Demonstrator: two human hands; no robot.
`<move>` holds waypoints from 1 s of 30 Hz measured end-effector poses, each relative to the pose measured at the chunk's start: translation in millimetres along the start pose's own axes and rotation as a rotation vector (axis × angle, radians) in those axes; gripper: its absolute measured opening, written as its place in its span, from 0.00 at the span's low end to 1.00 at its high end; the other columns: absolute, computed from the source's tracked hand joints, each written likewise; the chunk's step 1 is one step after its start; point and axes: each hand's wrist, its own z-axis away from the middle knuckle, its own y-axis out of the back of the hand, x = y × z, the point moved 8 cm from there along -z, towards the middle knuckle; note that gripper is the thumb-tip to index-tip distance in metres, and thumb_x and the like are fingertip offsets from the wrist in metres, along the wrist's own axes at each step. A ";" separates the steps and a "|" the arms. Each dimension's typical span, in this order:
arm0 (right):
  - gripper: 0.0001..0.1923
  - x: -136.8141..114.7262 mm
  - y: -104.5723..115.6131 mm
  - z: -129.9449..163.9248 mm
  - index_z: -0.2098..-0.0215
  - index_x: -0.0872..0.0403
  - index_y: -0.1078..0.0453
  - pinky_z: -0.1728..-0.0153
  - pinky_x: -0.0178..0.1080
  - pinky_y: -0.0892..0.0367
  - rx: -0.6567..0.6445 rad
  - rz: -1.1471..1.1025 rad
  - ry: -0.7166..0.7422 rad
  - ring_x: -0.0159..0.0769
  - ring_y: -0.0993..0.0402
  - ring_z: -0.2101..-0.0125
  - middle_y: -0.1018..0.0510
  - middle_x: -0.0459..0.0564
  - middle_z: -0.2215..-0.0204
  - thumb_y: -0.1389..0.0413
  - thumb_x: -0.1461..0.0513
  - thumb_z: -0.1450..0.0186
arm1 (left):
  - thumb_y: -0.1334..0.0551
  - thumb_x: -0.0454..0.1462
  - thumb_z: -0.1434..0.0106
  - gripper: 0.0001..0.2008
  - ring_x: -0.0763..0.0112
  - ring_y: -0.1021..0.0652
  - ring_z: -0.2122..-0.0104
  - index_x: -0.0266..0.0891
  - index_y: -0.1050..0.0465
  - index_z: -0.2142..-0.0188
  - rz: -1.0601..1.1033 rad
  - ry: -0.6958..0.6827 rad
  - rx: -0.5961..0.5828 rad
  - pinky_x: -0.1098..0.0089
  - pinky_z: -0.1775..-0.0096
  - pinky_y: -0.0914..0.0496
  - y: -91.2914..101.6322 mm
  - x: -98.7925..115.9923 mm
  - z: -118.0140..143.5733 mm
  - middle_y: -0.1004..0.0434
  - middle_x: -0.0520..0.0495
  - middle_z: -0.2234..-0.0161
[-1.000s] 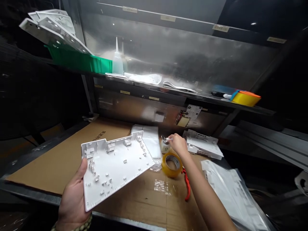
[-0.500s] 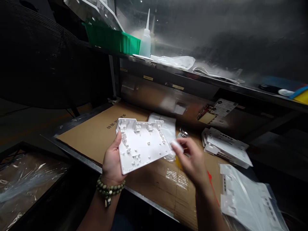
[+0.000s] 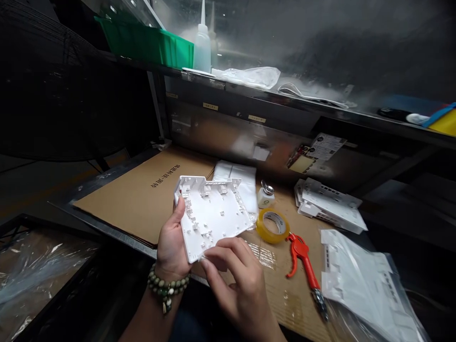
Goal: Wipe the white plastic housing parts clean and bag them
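Observation:
My left hand (image 3: 171, 242) grips a white plastic panel (image 3: 213, 216) by its left edge and holds it tilted above the cardboard sheet (image 3: 142, 199), ribbed inner side up. My right hand (image 3: 238, 285) sits at the panel's near corner with its fingers curled, pressing what looks like a small white pad (image 3: 204, 258) against that edge. A bead bracelet is on my left wrist.
A yellowish tape roll (image 3: 273, 225), a small capped bottle (image 3: 265, 195) and a red-handled tool (image 3: 302, 259) lie to the right. A stack of white panels (image 3: 331, 206) and bagged panels (image 3: 363, 285) sit further right. The shelf holds a green bin (image 3: 142, 42) and a squeeze bottle (image 3: 202, 40).
My right hand left the small bottle, came back with a small white piece and now rests on the panel's near corner. The panel was drawn closer to me.

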 end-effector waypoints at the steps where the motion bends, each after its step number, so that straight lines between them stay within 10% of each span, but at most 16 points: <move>1: 0.07 -2.6 0.0 0.6 0.55 0.50 0.26 0.64 0.41 0.29 0.026 -0.006 0.004 0.38 0.23 0.64 0.20 0.50 0.63 0.39 0.65 0.31 | 0.61 0.51 0.23 0.32 0.44 0.32 0.33 0.40 0.43 0.27 -0.001 -0.002 -0.008 0.41 0.32 0.42 -1.7 -0.9 0.1 0.29 0.37 0.35; 7: 0.06 12.3 6.0 4.2 0.55 0.51 0.25 0.63 0.42 0.30 0.051 0.105 0.002 0.39 0.24 0.63 0.20 0.50 0.63 0.40 0.65 0.30 | 0.61 0.51 0.23 0.32 0.49 0.43 0.28 0.40 0.34 0.32 0.021 0.031 -0.118 0.44 0.29 0.52 6.0 2.7 1.6 0.29 0.41 0.34; 14: 0.06 91.2 106.6 30.4 0.55 0.49 0.21 0.59 0.41 0.27 0.418 0.226 -0.313 0.40 0.24 0.59 0.22 0.52 0.59 0.40 0.61 0.28 | 0.49 0.48 0.24 0.23 0.60 0.45 0.28 0.51 0.32 0.34 -0.005 -0.028 -0.002 0.50 0.29 0.55 59.7 37.6 6.9 0.24 0.54 0.39; 19: 0.07 94.0 98.5 30.7 0.55 0.49 0.21 0.60 0.42 0.26 0.302 0.231 -0.266 0.38 0.23 0.62 0.21 0.51 0.60 0.41 0.61 0.28 | 0.41 0.52 0.28 0.29 0.64 0.44 0.28 0.59 0.41 0.30 -0.132 -0.083 0.164 0.56 0.29 0.49 81.5 44.0 14.2 0.23 0.60 0.41; 30: 0.06 113.5 92.5 30.5 0.58 0.50 0.21 0.61 0.40 0.27 0.245 0.250 -0.252 0.39 0.22 0.61 0.19 0.51 0.61 0.41 0.62 0.28 | 0.49 0.56 0.27 0.29 0.59 0.46 0.28 0.70 0.51 0.29 -0.126 0.081 -0.059 0.51 0.30 0.45 65.1 29.7 16.0 0.36 0.66 0.33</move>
